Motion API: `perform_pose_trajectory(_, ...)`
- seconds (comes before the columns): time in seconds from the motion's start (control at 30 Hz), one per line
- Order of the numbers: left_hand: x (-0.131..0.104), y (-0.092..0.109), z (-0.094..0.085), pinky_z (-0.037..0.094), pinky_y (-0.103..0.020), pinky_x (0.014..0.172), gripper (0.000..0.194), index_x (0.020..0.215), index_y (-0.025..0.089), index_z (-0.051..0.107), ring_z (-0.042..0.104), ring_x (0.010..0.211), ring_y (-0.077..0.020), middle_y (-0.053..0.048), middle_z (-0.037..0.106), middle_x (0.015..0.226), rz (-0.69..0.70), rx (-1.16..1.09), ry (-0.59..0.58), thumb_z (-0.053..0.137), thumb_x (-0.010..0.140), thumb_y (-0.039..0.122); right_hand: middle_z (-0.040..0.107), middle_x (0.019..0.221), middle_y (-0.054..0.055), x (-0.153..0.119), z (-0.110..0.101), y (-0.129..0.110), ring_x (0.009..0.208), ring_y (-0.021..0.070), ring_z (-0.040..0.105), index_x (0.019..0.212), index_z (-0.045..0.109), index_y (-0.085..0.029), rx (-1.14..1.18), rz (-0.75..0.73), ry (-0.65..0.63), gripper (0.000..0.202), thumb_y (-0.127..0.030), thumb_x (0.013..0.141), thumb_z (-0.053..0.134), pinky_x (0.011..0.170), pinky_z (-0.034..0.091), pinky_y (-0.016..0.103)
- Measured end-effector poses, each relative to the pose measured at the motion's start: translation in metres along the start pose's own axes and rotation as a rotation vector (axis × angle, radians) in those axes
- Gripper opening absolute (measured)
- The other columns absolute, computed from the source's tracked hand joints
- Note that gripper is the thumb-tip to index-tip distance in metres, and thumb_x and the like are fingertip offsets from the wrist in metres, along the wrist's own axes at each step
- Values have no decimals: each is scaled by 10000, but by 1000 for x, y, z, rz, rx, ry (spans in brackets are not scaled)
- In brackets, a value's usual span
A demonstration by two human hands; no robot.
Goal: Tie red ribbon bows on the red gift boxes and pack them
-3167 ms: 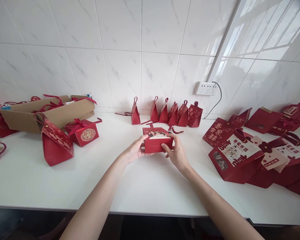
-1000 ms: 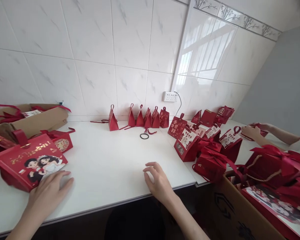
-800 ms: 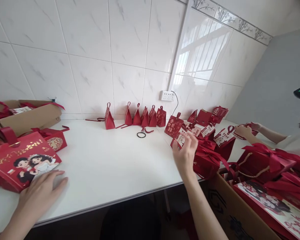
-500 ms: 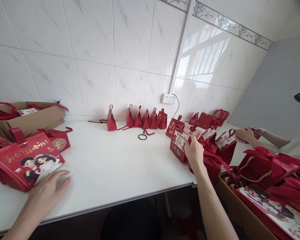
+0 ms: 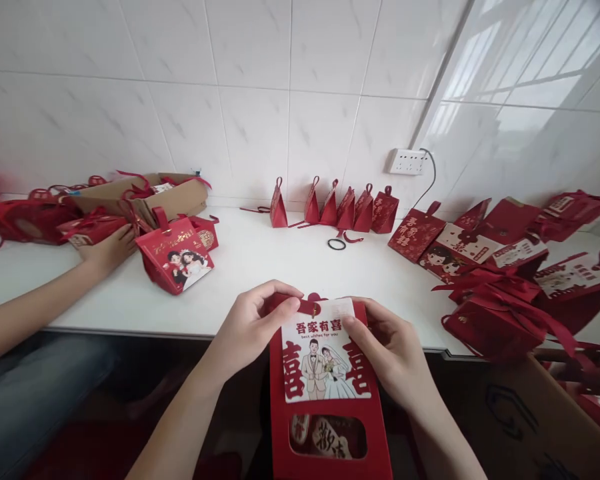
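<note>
Close in front of me, at the table's near edge, is a red gift box [image 5: 330,417] with a white flap showing a bride and groom. A window in its lower front reveals packets inside. My left hand [image 5: 255,327] is closed on its upper left corner, thumb by the short red strap [image 5: 307,307] at the top. On the upper right side my right hand [image 5: 393,347] grips the box, thumb on the front of the flap and fingers partly hidden behind.
Along the wall stand several small red triangular boxes [image 5: 330,207], with a black ring [image 5: 337,244] before them. Red boxes [image 5: 500,320] crowd the right, above a carton [image 5: 515,420]. At left, another person's hand [image 5: 105,250] touches a red box near an open carton [image 5: 180,200].
My right hand has brought the gift box from the right-hand group to in front of me. My left hand has left the couple-printed box and now holds this one. The view has turned left.
</note>
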State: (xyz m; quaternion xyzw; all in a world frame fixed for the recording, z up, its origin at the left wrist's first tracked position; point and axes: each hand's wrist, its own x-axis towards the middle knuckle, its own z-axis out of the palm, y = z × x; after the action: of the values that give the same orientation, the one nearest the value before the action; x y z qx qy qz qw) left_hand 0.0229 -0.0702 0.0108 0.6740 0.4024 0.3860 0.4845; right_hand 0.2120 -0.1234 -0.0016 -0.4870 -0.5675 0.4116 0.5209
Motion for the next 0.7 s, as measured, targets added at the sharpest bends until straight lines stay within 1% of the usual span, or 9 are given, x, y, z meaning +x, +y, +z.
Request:
perform_pose_trajectory(0.07,-2,1,-4,494,-230,634,286,905,188,642,621,732,-149,-24,660,803,12,30,64,603,790,448,673,842,34,-4,3,0,714,146,619,1102,625,-191,-39,2,-26,348,-433,865,543,561,492,218)
perform_pose_trajectory(0.2,-3,1,-6,474,-211,600,358,981,184,626,595,663,-119,-2,620,734,39,-27,146,693,719,419,619,734,0,-8,5,-1,615,117,533,1216,581,-236,-192,-3,-92,399,-435,874,531,486,420,203)
perform_pose_trajectory(0.3,-5,1,-6,451,-199,566,378,989,180,637,561,608,-100,14,584,666,39,-36,137,715,700,411,591,700,-11,-11,6,-2,575,104,481,1272,545,-261,-231,2,-119,431,-435,878,525,462,372,202)
perform_pose_trajectory(0.4,-6,2,-7,437,-188,548,354,970,180,655,551,602,-91,8,598,684,30,-51,128,713,705,409,592,703,-9,-12,7,-3,584,105,483,1277,544,-261,-200,27,-131,442,-438,873,533,476,376,207)
perform_pose_trajectory(0.47,-8,2,-7,452,-190,570,351,979,182,657,572,621,-95,1,619,711,18,-96,123,701,718,412,601,704,-9,-13,8,-4,593,106,494,1274,549,-258,-172,35,-122,444,-437,868,542,494,392,211)
perform_pose_trajectory(0.53,-10,3,-7,483,-208,617,358,1007,184,649,609,663,-114,-9,648,737,-5,-169,82,674,743,425,626,719,-3,-13,9,-4,613,113,517,1278,547,-248,-141,39,-101,454,-435,864,548,512,415,218)
perform_pose_trajectory(0.6,-12,4,-6,509,-243,659,359,1002,176,653,644,715,-149,-31,681,771,-60,-220,-27,642,766,447,656,754,10,-13,9,-4,641,127,546,1287,539,-234,-109,50,-82,474,-437,859,553,524,437,227)
perform_pose_trajectory(0.67,-13,4,-4,518,-265,652,347,940,165,671,663,736,-179,-55,706,813,-131,-208,-123,623,775,466,675,777,21,-12,10,-2,652,137,565,1295,532,-224,-85,66,-72,494,-443,853,558,526,453,236)
perform_pose_trajectory(0.7,-14,4,-3,517,-267,636,340,899,159,678,666,729,-186,-62,712,826,-155,-178,-136,621,774,470,680,780,25,-11,11,-2,652,140,571,1295,531,-222,-78,73,-67,500,-447,849,561,525,459,239)
